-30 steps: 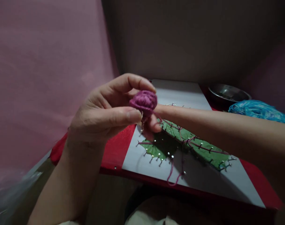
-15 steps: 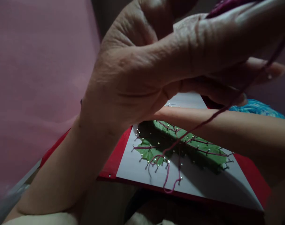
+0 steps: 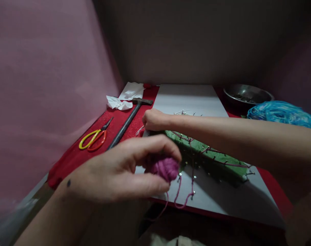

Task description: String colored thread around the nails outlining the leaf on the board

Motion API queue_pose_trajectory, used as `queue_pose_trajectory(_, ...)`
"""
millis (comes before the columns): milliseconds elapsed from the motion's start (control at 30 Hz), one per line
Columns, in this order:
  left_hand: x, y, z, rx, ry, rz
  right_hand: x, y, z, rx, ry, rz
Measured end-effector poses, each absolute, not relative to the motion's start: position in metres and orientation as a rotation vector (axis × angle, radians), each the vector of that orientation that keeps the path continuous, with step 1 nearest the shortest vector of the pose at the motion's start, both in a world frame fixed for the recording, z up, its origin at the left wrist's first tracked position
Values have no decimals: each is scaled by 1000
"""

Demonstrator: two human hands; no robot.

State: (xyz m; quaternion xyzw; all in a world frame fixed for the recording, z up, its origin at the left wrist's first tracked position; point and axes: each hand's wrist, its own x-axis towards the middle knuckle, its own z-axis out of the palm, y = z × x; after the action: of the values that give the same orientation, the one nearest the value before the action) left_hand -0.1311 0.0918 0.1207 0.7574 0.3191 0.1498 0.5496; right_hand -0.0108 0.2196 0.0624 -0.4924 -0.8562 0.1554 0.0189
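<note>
In the foreground my left hand (image 3: 114,171) curls around a small ball of purple yarn (image 3: 167,169). From the ball a strand hangs down, and more purple yarn lies looped near the front nails. My right arm crosses the white board (image 3: 186,95) from the right, and my right hand (image 3: 155,120) is a closed fist at the board's left side. A thin pale loop of thread (image 3: 139,130) shows beside that fist; what the fingers grip is hidden. Beneath my arm lies a green leaf (image 3: 203,150), edged with nails (image 3: 195,177) and crossed by purple yarn lines.
Left of the board, a hammer (image 3: 127,124) and yellow-and-red-handled scissors (image 3: 97,138) lie on red cloth (image 3: 77,162). Crumpled white paper (image 3: 119,103) is behind them. A metal bowl (image 3: 266,93) with small items and a blue yarn skein (image 3: 280,112) stand at right.
My left hand has come down from high in front of the camera, bringing the purple yarn ball low over the board's front. The hammer, scissors, bowl and my right fist are now visible.
</note>
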Motion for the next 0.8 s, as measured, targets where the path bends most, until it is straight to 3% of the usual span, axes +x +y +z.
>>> queue_pose_trajectory(167, -150, 68, 86, 1891, 541, 114, -13, 228, 54, -1431, -2627, 428)
queue_pose_trajectory(367, -162, 47, 57, 1999, 746, 149, -12, 229, 51, -1412, -2625, 415)
queue_pose_trajectory(567, -172, 25, 38, 1937, 845, 370, -13, 230, 50, -1432, -2624, 409)
queue_pose_trajectory(800, -158, -5, 2, 2289, 1594, 788, -13, 231, 50, -1433, -2641, 411)
